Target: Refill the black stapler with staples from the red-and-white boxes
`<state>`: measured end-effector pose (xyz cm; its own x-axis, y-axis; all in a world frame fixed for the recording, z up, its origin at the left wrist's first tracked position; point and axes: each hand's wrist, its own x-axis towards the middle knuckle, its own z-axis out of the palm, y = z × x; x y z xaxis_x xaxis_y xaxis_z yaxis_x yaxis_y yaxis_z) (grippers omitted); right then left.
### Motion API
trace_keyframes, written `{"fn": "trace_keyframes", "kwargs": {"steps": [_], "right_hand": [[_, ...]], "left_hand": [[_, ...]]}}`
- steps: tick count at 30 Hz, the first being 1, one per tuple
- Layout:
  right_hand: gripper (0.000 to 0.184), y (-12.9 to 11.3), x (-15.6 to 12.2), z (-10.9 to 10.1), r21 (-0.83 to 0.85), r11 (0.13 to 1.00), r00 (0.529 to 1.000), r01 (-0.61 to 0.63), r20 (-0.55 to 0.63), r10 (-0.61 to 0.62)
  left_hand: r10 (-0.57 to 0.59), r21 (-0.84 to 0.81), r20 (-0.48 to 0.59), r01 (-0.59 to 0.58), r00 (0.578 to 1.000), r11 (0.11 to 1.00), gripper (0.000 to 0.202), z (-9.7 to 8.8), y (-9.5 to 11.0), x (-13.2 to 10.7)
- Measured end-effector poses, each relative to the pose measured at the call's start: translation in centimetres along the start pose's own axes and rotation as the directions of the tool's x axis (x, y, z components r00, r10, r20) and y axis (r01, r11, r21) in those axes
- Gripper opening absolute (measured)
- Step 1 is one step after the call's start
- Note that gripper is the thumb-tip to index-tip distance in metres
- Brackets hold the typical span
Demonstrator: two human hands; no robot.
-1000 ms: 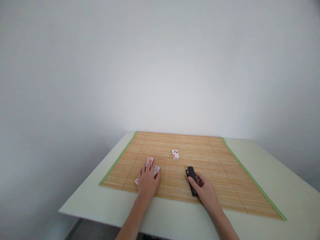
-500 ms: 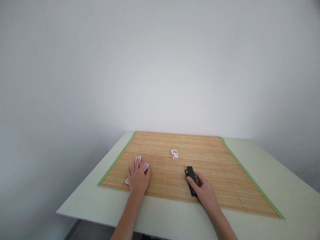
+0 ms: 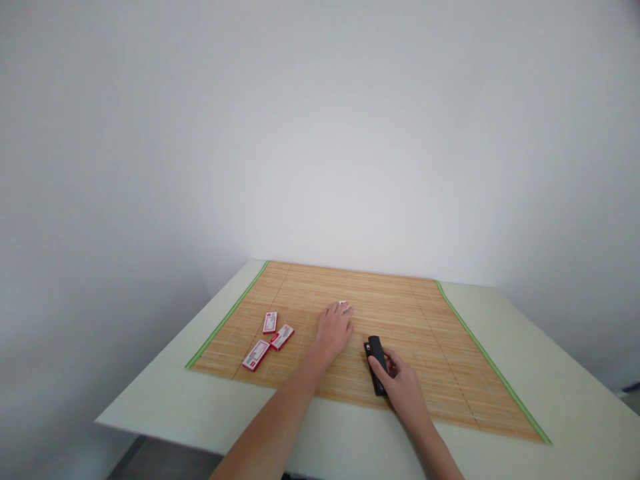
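My left hand (image 3: 336,327) is near the middle of the mat, its fingers curled over a small white box (image 3: 343,303). Most of that box is hidden; only a bit of its top shows at the fingertips. A black stapler (image 3: 376,363) lies lengthwise on the mat, and my right hand (image 3: 400,381) grips it from the right side, thumb on top. Left of my left hand lie three small flat red-and-white boxes: one farther back (image 3: 270,322), one tilted in the middle (image 3: 283,337) and one nearest me (image 3: 257,355).
A bamboo mat (image 3: 400,307) with green side edges covers much of the pale table (image 3: 165,393). Behind the table stands a plain white wall (image 3: 320,147). The table's front edge runs beneath my forearms.
My left hand has left the three red-and-white boxes, uncovering them, and moved right and away from me onto the white box. My right hand stays on the stapler.
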<state>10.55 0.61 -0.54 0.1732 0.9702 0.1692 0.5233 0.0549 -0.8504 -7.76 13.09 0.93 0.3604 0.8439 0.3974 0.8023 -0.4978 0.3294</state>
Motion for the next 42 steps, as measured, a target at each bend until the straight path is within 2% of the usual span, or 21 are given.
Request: {"fn": "trace_keyframes", "kwargs": {"steps": [3,8,13,14,16,18,21,26,30,37,42], "right_hand": [[0.06,-0.2,-0.1,-0.1,-0.007,1.0,1.0,-0.013,-0.002,0.013],[0.058,-0.5,-0.2,0.1,-0.031,0.999,1.0,-0.013,0.002,0.013],[0.054,-1.4,-0.7,0.5,-0.006,1.0,0.997,-0.001,0.077,0.001],[0.054,-1.6,-0.9,0.7,0.004,1.0,0.994,0.011,0.112,-0.011],[0.051,-2.3,-1.5,1.2,0.01,0.998,0.98,0.061,0.189,-0.062],[0.049,-3.1,-2.1,2.2,-0.011,0.99,0.96,0.137,0.247,-0.13],[0.043,-4.7,-2.8,4.5,-0.083,0.974,0.941,0.212,0.286,-0.18],[0.047,-7.6,-2.5,9.7,-0.184,0.948,0.942,0.259,0.265,-0.206],[0.05,-9.2,-1.9,12.5,-0.221,0.922,0.928,0.319,0.27,-0.257],[0.043,-9.8,-2.0,14.5,-0.274,0.883,0.917,0.381,0.231,-0.323],[0.047,-10.0,-1.9,15.0,-0.282,0.867,0.905,0.412,0.236,-0.353]], "left_hand": [[-0.032,-0.007,-0.002,0.032,0.999,0.999,0.034,-1.4,-3.3,-0.4],[-0.094,-0.023,-0.005,0.093,0.996,0.995,0.03,-5.8,-9.0,-3.0],[-0.134,-0.071,-0.043,0.131,0.99,0.989,0.032,-9.5,-11.3,-7.6],[-0.164,-0.102,-0.079,0.155,0.983,0.983,0.033,-10.0,-11.6,-8.7],[-0.284,-0.16,-0.179,0.257,0.942,0.953,0.038,-10.7,-12.5,-11.1],[-0.388,-0.202,-0.216,0.348,0.896,0.916,0.042,-10.8,-13.4,-13.0],[-0.456,-0.272,-0.186,0.401,0.87,0.875,0.048,-10.0,-14.2,-14.3],[-0.503,-0.266,-0.179,0.45,0.846,0.852,0.052,-8.1,-14.3,-13.7],[-0.51,-0.232,-0.168,0.469,0.844,0.852,0.054,-7.4,-14.6,-12.9],[-0.459,-0.092,-0.223,0.451,0.86,0.888,0.051,-6.6,-14.4,-12.9],[-0.448,-0.027,-0.219,0.454,0.867,0.891,0.05,-6.3,-14.4,-13.1]]}}
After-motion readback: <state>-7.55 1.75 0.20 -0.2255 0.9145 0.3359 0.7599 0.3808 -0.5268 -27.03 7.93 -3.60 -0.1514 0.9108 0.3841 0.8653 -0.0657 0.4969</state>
